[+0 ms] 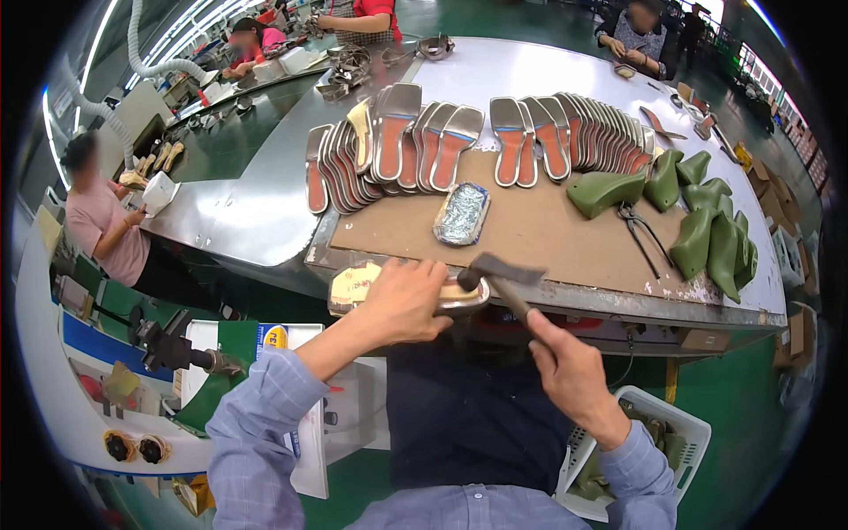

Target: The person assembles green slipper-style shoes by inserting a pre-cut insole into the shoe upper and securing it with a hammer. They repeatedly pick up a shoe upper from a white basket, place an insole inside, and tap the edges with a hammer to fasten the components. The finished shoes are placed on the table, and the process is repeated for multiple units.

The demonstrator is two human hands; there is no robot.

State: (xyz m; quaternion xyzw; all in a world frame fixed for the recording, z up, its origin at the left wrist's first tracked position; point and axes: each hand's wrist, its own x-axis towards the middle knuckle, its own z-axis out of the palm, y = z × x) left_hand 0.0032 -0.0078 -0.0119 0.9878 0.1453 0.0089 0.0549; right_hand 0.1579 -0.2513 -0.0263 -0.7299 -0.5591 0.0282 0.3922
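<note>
Head view: hands (405, 300) (565, 367) grip, the right a hammer (510, 298), the left a shoe (352, 288), long axis crosswise, broad end leftward.

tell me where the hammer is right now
The hammer is right of centre in the head view, in the right hand, its striking end at one end of the shoe piece.
</note>
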